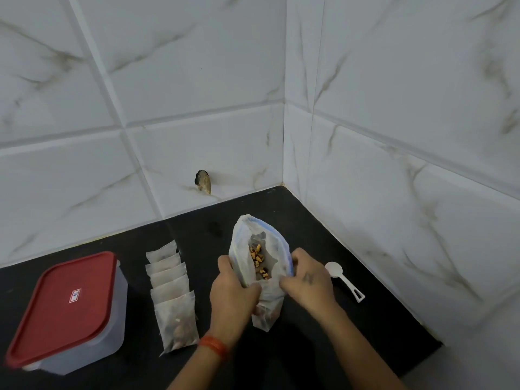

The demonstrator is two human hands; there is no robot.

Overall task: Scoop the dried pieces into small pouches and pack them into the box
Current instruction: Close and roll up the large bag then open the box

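A clear zip bag (247, 235) stands on the black counter (351, 347), its mouth spread open. Brown and yellow dried pieces (259, 261) show inside it. My left hand (232, 288) grips the bag's left side. My right hand (306, 277) pinches the bag's right rim. Several small white pouches (171, 294) lie in an overlapping row left of the bag; the nearest shows dark contents. A clear box with a red lid (67, 308) sits closed at the far left. A white plastic scoop (344, 280) lies on the counter just right of my right hand.
White marble-pattern tiled walls meet in a corner behind the counter. A rough hole (203, 182) breaks the tile just above the counter's back edge. The counter's right edge runs diagonally along the right wall.
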